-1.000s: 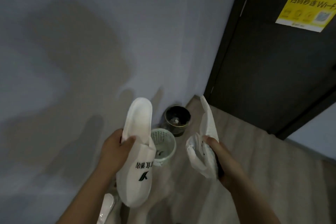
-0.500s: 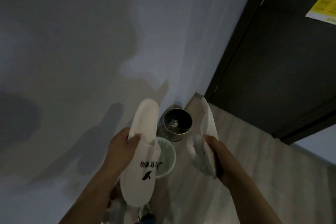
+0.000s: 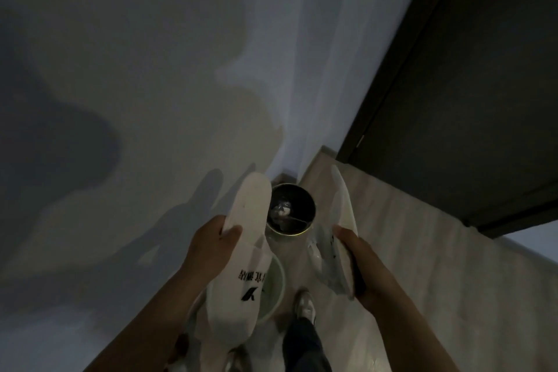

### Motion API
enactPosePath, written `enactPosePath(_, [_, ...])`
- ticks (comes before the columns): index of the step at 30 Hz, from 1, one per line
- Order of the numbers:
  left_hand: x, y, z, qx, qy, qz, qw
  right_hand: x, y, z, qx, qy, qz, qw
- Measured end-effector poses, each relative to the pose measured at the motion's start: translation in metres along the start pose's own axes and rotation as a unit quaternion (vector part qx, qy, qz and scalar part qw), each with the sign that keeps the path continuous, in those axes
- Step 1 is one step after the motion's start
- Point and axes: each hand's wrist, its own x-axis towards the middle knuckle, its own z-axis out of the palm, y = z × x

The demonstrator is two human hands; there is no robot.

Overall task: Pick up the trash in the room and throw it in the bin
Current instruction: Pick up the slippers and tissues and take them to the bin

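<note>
My left hand (image 3: 211, 246) grips a white disposable slipper (image 3: 238, 275) with black print on its strap, held up with the heel pointing away from me. In my right hand (image 3: 360, 263) is a second white slipper (image 3: 339, 229), seen edge-on. Between and beyond the two slippers stands a dark round bin (image 3: 291, 214) with a metallic rim on the floor by the wall corner; some trash lies inside it. A pale green basket bin (image 3: 273, 290) sits nearer to me, partly hidden behind the left slipper.
A grey wall fills the left and top. A dark door (image 3: 471, 84) stands at the right, above the light wood floor (image 3: 422, 266). My leg and shoe (image 3: 305, 305) show at the bottom, close to the green basket.
The view has come closer to the bins and tilted down; the dark bin now lies right between the slippers. Both hands still hold their slippers. My foot has come into view.
</note>
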Motion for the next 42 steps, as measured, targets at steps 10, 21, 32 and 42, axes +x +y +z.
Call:
enactPosePath(10, [0.184, -0.002, 0.144, 0.049, -0.081, -0.115, 0.989, 0.202, -0.001, -0.093, -0.060, 0.002, 0.076, 0.995])
enactPosePath(21, [0.354, -0.096, 0.315, 0.132, -0.128, -0.150, 0.971, 0.385, 0.092, -0.141, -0.119, 0.040, 0.169, 0.978])
enactPosePath(32, [0.387, -0.143, 0.352, 0.151, -0.063, -0.115, 0.980, 0.431, 0.140, -0.128, -0.161, 0.034, 0.213, 0.963])
enactPosePath(42, [0.350, -0.174, 0.318, 0.100, -0.105, -0.147, 0.979, 0.484, 0.131, -0.069, -0.201, -0.014, 0.368, 0.908])
